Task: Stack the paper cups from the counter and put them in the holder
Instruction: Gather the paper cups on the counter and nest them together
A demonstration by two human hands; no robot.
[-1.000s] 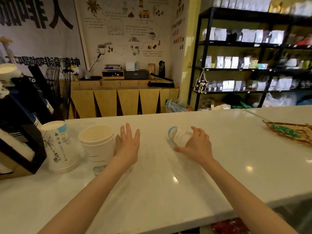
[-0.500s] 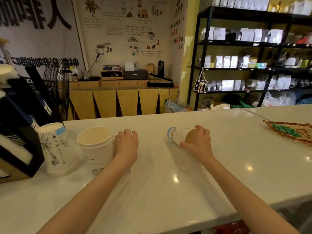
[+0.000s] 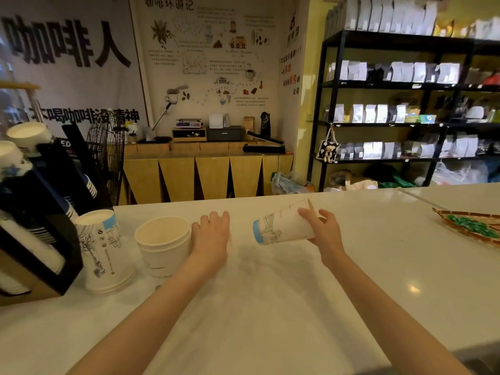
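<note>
My right hand (image 3: 323, 231) grips a tall printed paper cup (image 3: 281, 226) on its side, lifted just above the white counter (image 3: 270, 307), its blue-banded base pointing left. My left hand (image 3: 211, 235) lies flat on the counter with fingers together, touching the right side of a plain white cup stack (image 3: 162, 246) that stands mouth up. Left of that stands an upside-down stack of printed cups (image 3: 104, 251). The black cup holder (image 3: 40, 212) sits at the far left with several cup stacks slanting out of it.
A woven tray (image 3: 468, 226) with green items lies at the counter's right edge. Beyond the counter are a wooden cabinet (image 3: 205, 174), a black fan (image 3: 107, 155) and black shelves (image 3: 405, 104) of bags.
My right hand closed around the lying printed cup and raised it off the counter. My left hand's fingers came together beside the plain cups.
</note>
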